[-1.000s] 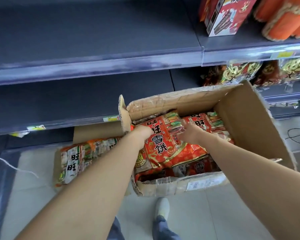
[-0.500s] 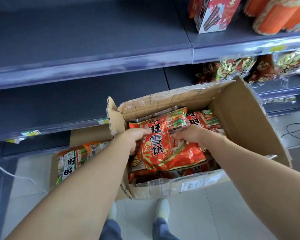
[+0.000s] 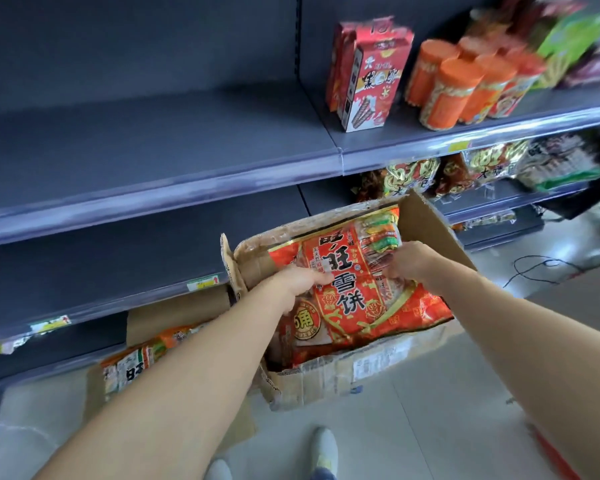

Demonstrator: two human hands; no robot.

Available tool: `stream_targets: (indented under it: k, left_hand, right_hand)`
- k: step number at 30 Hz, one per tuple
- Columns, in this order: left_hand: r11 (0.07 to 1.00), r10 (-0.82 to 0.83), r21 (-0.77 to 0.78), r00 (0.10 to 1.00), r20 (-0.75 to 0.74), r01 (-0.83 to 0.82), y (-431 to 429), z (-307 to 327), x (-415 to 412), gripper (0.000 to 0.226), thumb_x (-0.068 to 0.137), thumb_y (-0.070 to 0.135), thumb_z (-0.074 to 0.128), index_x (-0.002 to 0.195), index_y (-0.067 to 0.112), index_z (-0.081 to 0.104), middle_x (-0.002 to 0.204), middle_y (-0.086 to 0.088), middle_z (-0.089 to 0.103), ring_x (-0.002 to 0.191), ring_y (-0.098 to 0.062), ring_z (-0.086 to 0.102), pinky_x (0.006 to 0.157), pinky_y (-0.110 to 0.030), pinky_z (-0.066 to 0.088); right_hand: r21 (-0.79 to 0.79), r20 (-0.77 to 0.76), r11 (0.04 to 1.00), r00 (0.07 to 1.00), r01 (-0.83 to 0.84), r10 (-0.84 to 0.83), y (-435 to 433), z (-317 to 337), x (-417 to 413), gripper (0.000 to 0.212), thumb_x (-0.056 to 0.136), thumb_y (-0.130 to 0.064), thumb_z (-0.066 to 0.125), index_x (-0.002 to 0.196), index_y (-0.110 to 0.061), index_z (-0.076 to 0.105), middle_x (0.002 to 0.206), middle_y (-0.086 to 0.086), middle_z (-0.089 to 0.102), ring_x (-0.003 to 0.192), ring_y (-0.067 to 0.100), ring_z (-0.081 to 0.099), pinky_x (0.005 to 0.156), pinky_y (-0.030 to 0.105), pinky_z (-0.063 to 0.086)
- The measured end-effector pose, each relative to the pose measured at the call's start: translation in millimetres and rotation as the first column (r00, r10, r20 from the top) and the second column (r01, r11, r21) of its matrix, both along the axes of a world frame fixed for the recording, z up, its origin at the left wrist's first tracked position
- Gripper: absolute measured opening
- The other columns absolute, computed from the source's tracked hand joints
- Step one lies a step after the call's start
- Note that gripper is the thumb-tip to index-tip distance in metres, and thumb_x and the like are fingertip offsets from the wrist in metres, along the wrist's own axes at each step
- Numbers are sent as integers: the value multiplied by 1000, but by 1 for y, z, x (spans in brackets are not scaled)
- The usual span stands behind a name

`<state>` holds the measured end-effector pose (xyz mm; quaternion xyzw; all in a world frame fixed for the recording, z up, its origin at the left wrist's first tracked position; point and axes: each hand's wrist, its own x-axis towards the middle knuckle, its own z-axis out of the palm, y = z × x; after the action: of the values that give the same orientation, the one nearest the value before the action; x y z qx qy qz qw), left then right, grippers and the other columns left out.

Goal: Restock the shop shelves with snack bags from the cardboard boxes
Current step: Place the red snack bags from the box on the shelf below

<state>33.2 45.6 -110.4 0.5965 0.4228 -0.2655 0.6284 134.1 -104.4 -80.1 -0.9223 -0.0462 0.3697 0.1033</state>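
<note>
left hand (image 3: 305,284) gripping snack bag (image 3: 350,306) left edge; right hand (image 3: 411,265) pinching right side; two-handed since bag looks wide, floppy | bag sitting tilted atop box (image 3: 326,379) | bare shelf (image 3: 153,157) waiting above

A pale shoe (image 3: 324,448) and a black cable (image 3: 534,260) rest on the tiled floor (image 3: 430,427).

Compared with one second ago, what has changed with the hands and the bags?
The left hand and right hand gripped the top red snack bag by its sides and lifted it partly out of the cardboard box. The box and the bags lying to its left stayed put.
</note>
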Motion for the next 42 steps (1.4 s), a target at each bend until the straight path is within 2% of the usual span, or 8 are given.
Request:
stream_targets:
  k: [4,12,17,20,23,29,36,42]
  left_hand:
    - [996,-85,28,991,107,83,7,35,-4,51,77,21,78,121,6,56,124,-11,63,114,-31,59,102,-48,45]
    - [976,-60,218,920,388,-29,79,122,-43,72,82,9,72,138,9,27,127,-13,58,111,-31,60,94,-43,49]
    - [913,0,362,890,456,-185,167,144,-94,82,82,3,70,144,12,17,135,-13,48,117,-29,54,89,-40,50]
    - [851,47,448,889,455,-275,217,153,-128,77,83,5,69,144,13,21,137,-13,47,121,-30,51,97,-43,48]
    - [789,126,489,877,463,-372,262,160,-155,68,86,6,66,140,12,25,133,-11,48,119,-29,52,95,-41,47]
    - [675,251,556,860,445,-485,327,170,-190,46,87,2,63,127,7,40,107,-7,53,103,-24,55,88,-37,49]
    - [564,317,613,830,458,-553,402,161,-209,44,86,3,63,126,5,46,127,-12,49,100,-20,45,84,-33,43]
    - [539,290,598,797,530,-594,480,155,-208,33,88,2,61,119,6,49,122,-11,53,99,-20,50,78,-29,40]
  right_hand:
    - [-69,197,997,979,-47,59,6,61,-21,35,101,-22,38,125,-6,56,127,9,61,120,25,56,98,30,45]
    - [175,362,984,928,29,-92,64,134,-69,26,97,-12,45,113,-3,63,68,-2,42,74,16,52,73,27,51]
    - [325,340,944,926,51,-167,144,127,-99,6,89,-10,53,86,-5,55,71,5,52,60,16,48,50,24,37]
    - [307,422,941,907,-143,0,206,127,-117,9,89,-14,51,94,-10,57,85,6,60,81,22,59,81,36,51]
    - [185,526,929,831,-321,183,261,131,-134,13,89,-22,49,100,-22,55,93,0,58,92,21,54,108,48,28]
    - [263,517,846,808,-465,283,343,129,-142,28,85,-29,52,112,-22,55,101,0,66,96,25,63,102,46,42]
    - [444,412,779,873,-443,262,422,117,-147,37,90,-25,55,124,-18,43,111,7,63,98,29,63,79,38,54]
    - [483,446,768,873,-422,199,500,106,-147,38,91,-24,49,129,-18,44,115,11,63,106,34,59,92,46,50]
